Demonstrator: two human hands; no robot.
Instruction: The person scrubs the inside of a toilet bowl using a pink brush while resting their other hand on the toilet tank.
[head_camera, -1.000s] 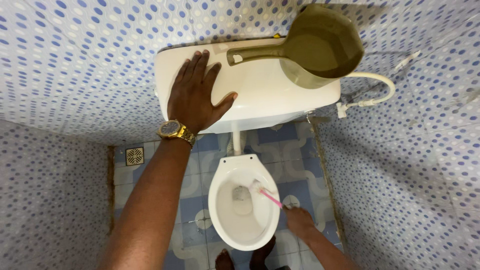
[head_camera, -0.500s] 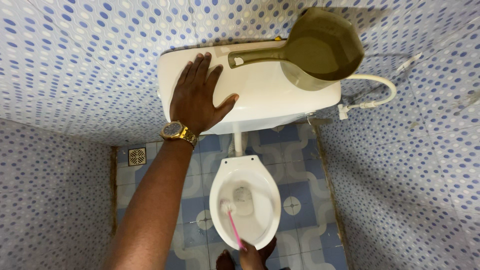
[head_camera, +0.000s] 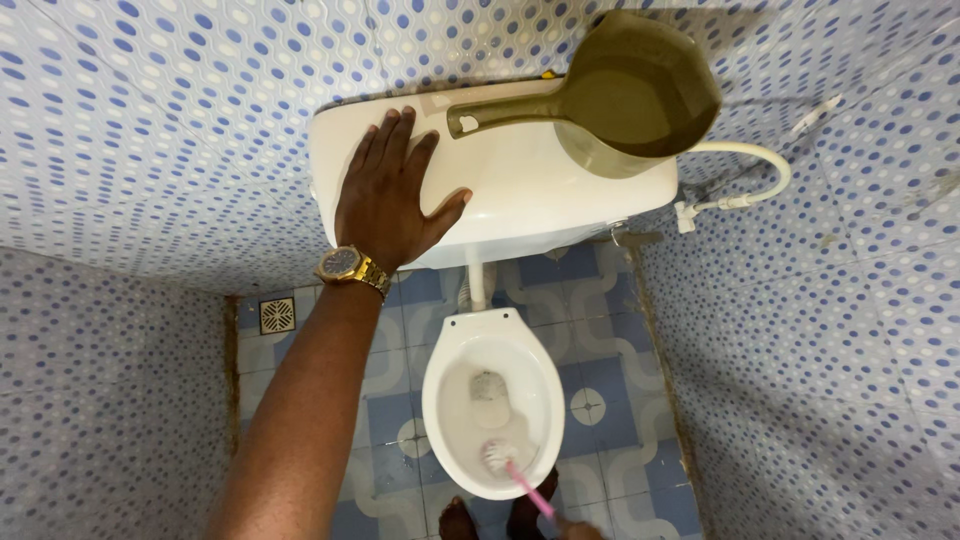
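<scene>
My left hand (head_camera: 392, 195) lies flat with spread fingers on the lid of the white cistern (head_camera: 520, 190); a gold watch (head_camera: 350, 266) is on its wrist. Below, a white toilet bowl (head_camera: 440, 400) stands on the tiled floor. A pink-handled toilet brush (head_camera: 510, 465) has its white head against the near inner side of the bowl. My right hand (head_camera: 575, 528) shows only as a sliver at the bottom edge, gripping the brush handle's end.
An olive green scoop jug (head_camera: 630, 95) with a long handle rests on the cistern's right side. A white hose (head_camera: 745, 180) runs along the right wall. A floor drain (head_camera: 271, 314) sits at left. My bare feet (head_camera: 490, 520) stand before the bowl. Dotted blue tiled walls close in.
The brush head went from the bowl's right side to its left side, then to the near side. My right hand dropped toward the bottom edge. My left hand stayed put.
</scene>
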